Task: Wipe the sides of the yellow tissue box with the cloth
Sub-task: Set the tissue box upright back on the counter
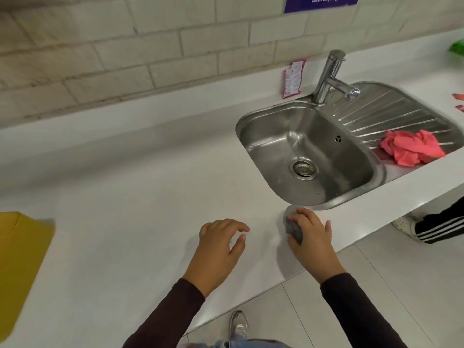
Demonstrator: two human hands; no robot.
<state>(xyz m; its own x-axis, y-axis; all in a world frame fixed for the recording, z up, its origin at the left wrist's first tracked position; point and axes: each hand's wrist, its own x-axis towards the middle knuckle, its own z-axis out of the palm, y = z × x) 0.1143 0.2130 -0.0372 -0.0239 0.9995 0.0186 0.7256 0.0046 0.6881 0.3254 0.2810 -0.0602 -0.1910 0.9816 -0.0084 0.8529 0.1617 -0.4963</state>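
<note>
Two hands work low in the frame: the right hand (pixel 310 236) clutches a grey cloth (pixel 293 228) near the counter (pixel 130 187) front edge, the left hand (pixel 221 243) hovers open, empty. Wide bare countertop separates them from the yellow tissue box (pixel 21 264) at the left edge.

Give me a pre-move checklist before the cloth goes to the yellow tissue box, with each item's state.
1. Cloth in hand: ok. The right hand is closed over a grey cloth on the counter.
2. Left hand free to steady the box: ok, open and holding nothing.
3. Yellow tissue box in view: not ok, only partly in frame at the far left edge.
4. Path along the counter to the box: ok, nothing lies between.
5. Box sides exposed for wiping: cannot tell, cut off by the frame.
6. Right cloth chosen: cannot tell; a pink cloth also lies on the sink drainer.
</note>
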